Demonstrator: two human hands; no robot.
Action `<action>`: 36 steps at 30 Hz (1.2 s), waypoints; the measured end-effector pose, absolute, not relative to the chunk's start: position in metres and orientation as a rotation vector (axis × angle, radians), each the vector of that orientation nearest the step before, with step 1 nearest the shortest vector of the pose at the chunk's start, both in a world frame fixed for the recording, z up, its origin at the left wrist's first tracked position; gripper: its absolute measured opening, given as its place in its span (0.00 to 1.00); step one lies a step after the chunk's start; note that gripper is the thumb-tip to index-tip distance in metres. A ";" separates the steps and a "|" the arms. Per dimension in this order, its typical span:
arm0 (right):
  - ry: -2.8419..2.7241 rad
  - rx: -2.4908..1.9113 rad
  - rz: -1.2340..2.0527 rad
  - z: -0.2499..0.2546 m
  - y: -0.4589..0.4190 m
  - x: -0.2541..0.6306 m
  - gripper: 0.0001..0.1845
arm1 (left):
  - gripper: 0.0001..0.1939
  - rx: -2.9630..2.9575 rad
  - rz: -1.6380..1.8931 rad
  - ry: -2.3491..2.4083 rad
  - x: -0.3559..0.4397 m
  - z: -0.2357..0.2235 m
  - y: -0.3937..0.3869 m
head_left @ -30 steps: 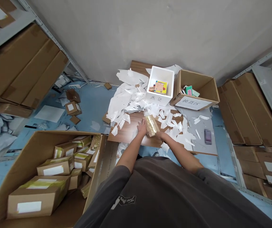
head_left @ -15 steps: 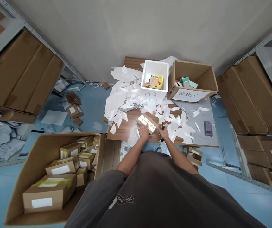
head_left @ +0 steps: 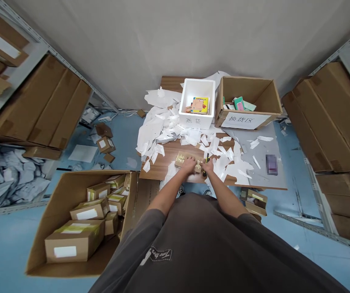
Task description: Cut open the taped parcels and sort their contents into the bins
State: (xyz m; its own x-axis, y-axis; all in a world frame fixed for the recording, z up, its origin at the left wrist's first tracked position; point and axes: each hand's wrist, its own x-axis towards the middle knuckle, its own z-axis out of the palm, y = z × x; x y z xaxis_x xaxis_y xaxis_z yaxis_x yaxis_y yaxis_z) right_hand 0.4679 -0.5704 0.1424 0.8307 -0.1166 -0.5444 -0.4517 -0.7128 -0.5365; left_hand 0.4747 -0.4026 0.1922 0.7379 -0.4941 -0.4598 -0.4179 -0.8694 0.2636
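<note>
A small cardboard box (head_left: 181,157) with shiny tape lies on the wooden table near its front edge. My left hand (head_left: 188,164) grips it from above, fingers bent over its top. At the box's right end, my right hand (head_left: 208,166) is closed around a black and yellow utility knife (head_left: 205,172). Its fingertips are close to the box; whether the blade touches the cardboard is too small to tell. Torn white paper scraps (head_left: 223,158) lie right beside my right hand.
Behind stand a white foam box (head_left: 195,120) and an open carton (head_left: 248,122), both holding small packages. A large carton (head_left: 37,240) of taped parcels is at my left. Shelves with cartons (head_left: 40,106) flank both sides. A blurred purple item (head_left: 271,165) lies at the right.
My left hand has moved right and flatter across the box top. The box has turned to lie straighter, and the knife hand has shifted slightly left against its end.
</note>
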 end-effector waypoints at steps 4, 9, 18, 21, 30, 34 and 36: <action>0.386 -2.329 0.519 0.156 -0.598 0.454 0.25 | 0.30 2.832 -0.754 -0.432 0.456 0.183 -0.423; -0.006 -2.329 0.741 0.169 -0.632 0.442 0.22 | 0.35 2.819 -0.779 -0.442 0.457 0.182 -0.418; -0.274 -2.482 0.952 0.174 -0.633 0.462 0.18 | 0.50 2.812 -0.826 -0.507 0.470 0.181 -0.407; -0.287 -2.436 0.998 0.177 -0.629 0.472 0.17 | 0.53 2.811 -0.844 -0.508 0.471 0.178 -0.407; -0.325 -2.334 1.105 0.184 -0.634 0.484 0.16 | 0.59 2.779 -0.858 -0.505 0.473 0.176 -0.410; -0.270 -2.268 1.183 0.185 -0.636 0.481 0.17 | 0.58 2.764 -0.861 -0.516 0.473 0.176 -0.408; -0.186 -2.204 1.207 0.188 -0.636 0.475 0.17 | 0.57 2.762 -0.862 -0.523 0.472 0.176 -0.408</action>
State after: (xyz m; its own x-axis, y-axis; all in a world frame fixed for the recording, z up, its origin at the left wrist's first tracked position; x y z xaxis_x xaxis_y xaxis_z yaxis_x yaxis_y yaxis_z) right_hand 0.4755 -0.6358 0.1879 0.5741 0.3959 -0.7167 -0.1620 -0.8031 -0.5734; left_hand 0.4718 -0.4076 0.1764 0.7672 -0.3892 -0.5098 -0.2721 -0.9173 0.2908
